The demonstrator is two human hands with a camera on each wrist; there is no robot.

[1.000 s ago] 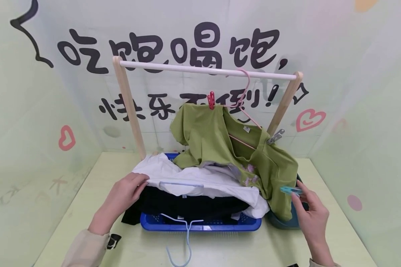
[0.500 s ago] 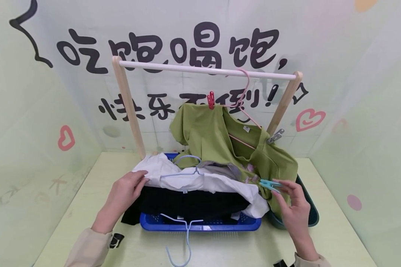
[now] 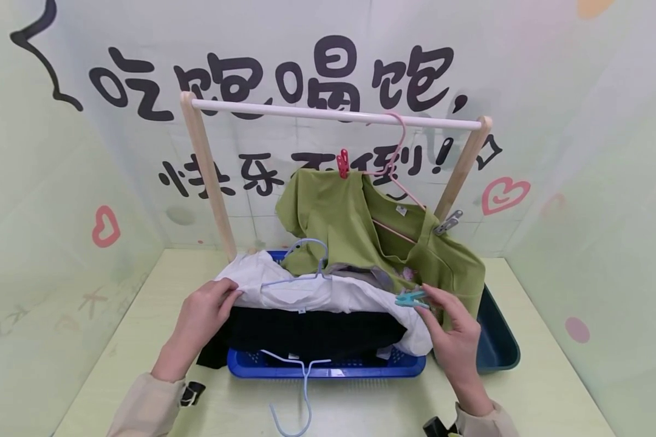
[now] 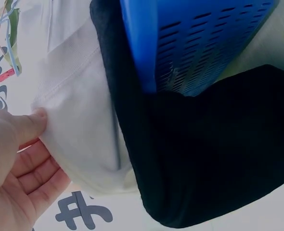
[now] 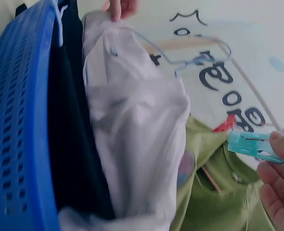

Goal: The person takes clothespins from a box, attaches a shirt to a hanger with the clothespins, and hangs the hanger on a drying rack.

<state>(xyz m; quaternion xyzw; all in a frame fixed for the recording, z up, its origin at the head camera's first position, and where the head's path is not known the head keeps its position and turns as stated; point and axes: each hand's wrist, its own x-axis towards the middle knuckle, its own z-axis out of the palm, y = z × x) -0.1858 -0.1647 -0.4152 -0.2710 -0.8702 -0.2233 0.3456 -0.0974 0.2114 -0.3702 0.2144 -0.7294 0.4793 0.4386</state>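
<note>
A white shirt lies across the blue basket, over a black garment. My left hand pinches the white shirt at its left shoulder, thumb on top in the left wrist view. A light blue hanger sits in the white shirt's neck, its hook standing up. Between thumb and fingers of my right hand is a turquoise clothespin, held near the right end of the white shirt. A second blue hanger goes with the black garment, its hook hanging over the basket's front.
Behind, a green shirt hangs on a pink hanger from the rack's white bar. A red clothespin and a grey one grip its shoulders. A dark green bin stands on the right.
My right hand has moved left with the clothespin, from beside the green sleeve to the white shirt. The white shirt's hanger hook has swung up into view. My left hand has stayed put.
</note>
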